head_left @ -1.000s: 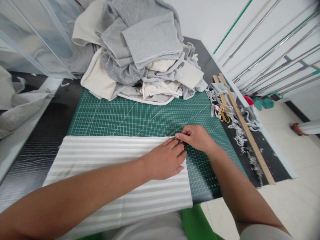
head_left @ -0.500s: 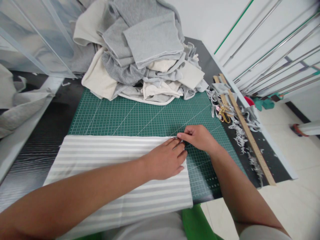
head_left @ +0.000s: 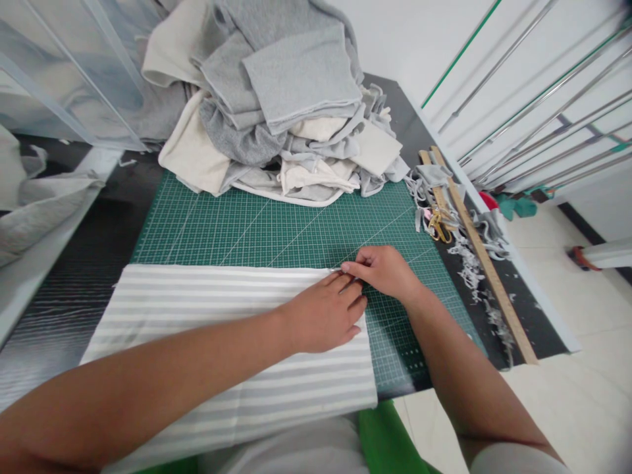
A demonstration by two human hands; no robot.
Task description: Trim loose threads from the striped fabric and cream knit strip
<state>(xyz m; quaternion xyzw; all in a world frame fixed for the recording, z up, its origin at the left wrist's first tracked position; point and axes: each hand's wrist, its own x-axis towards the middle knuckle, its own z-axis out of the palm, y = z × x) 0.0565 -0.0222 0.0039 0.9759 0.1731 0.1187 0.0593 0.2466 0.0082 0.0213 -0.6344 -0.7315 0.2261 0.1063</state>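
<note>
A grey-and-white striped cloth point(head_left: 207, 289) lies flat along the near side of the green cutting mat point(head_left: 237, 224). My left hand point(head_left: 328, 316) rests palm down on its right end, fingers stretched toward the upper right corner. At that corner my right hand point(head_left: 378, 270) is closed in a pinch on the cloth's top edge. A tiny dark, shiny bit shows at the tip of its thumb; what it is I cannot make out. My left fingers partly cover the corner.
A heap of grey and cream cloth pieces point(head_left: 306, 79) covers the back of the mat. Wooden rulers point(head_left: 481, 257), gold-handled scissors point(head_left: 439, 227) and fabric scraps point(head_left: 469, 270) lie along the right side. A clear plastic panel point(head_left: 89, 72) stands at the back left.
My right hand has slid slightly left along the cloth's top edge, still pinching. The left hand stays flat on the cloth. The whole view has shifted a little.
</note>
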